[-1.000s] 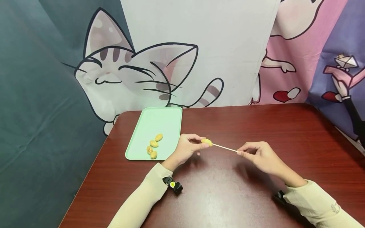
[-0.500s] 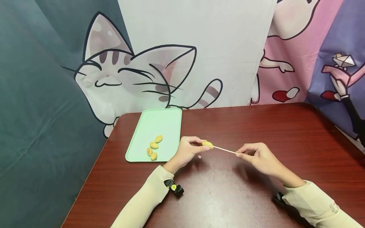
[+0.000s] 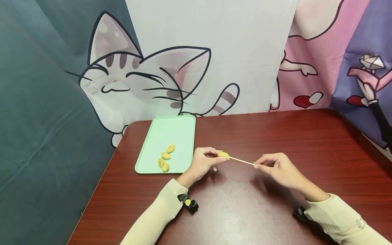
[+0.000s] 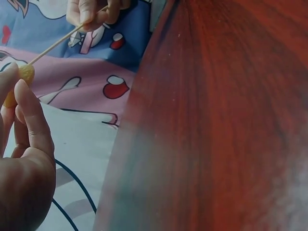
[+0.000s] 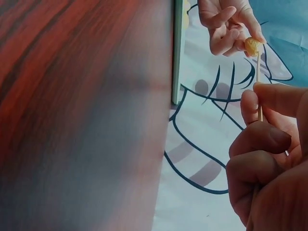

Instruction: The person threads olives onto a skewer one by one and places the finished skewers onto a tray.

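Between the fingertips and thumb of my left hand [image 3: 200, 162], a small yellow oval fruit [image 3: 224, 155] is pinched above the table. One end of a thin wooden skewer [image 3: 241, 160] meets the fruit's right end. My right hand [image 3: 281, 170] pinches the skewer farther along with thumb and forefinger, and the wrist view from that side shows the stick [image 5: 258, 67] running back through the curled fingers. From the left wrist, the fruit [image 4: 26, 73] is partly covered by fingers. Several similar yellow fruits [image 3: 170, 149] lie on the green tray [image 3: 171, 131].
The tray stands at the back left of the dark red wooden table [image 3: 260, 132], just left of my left hand. A cloth backdrop [image 3: 251, 44] with cartoon cats hangs behind the table. Each sleeve cuff carries a black wrist device [image 3: 192, 206].
The hands have come very slightly closer together, so a little less skewer shows between the fruit and my right fingertips. Both grips stay the same; the head view has shifted slightly.
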Demonstrator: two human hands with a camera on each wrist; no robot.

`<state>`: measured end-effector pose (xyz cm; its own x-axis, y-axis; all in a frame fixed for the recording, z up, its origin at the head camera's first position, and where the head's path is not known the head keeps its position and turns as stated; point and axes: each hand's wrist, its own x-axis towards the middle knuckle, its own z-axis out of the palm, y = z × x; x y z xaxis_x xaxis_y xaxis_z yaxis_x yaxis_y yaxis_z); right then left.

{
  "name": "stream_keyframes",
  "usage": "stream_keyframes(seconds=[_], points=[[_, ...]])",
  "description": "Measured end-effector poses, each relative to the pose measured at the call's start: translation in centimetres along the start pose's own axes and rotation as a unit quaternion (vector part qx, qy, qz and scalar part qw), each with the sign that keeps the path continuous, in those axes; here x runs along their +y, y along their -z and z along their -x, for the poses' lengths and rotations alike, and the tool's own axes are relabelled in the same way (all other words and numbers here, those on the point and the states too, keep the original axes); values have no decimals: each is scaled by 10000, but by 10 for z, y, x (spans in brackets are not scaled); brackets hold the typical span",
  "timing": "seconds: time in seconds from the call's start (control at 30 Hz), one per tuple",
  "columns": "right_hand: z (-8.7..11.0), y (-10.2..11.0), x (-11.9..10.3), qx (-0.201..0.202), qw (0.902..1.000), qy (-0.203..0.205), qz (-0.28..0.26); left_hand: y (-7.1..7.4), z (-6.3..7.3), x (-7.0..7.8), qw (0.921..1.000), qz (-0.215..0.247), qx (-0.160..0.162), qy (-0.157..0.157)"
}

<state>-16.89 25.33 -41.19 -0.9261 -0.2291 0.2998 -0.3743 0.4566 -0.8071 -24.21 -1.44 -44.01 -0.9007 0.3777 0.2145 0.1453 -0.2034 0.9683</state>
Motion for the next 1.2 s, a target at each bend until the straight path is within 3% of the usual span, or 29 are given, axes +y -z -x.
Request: stream_keyframes(seconds=[0.33, 0.63, 0.87, 1.2], points=[[-1, -1, 2, -371, 9968, -173, -685, 3, 0, 1, 9994, -51, -169, -298], [0, 3, 6, -946, 9836, -474, -1461, 2, 3, 3, 9975, -116, -524, -463], [-1, -1, -1, -552, 9947, -214, -843, -5, 4, -3, 9986, 19, -404, -336], [-7, -5, -13, -512, 9957, -286, -719, -13, 5, -2, 9989, 124, -318, -313]])
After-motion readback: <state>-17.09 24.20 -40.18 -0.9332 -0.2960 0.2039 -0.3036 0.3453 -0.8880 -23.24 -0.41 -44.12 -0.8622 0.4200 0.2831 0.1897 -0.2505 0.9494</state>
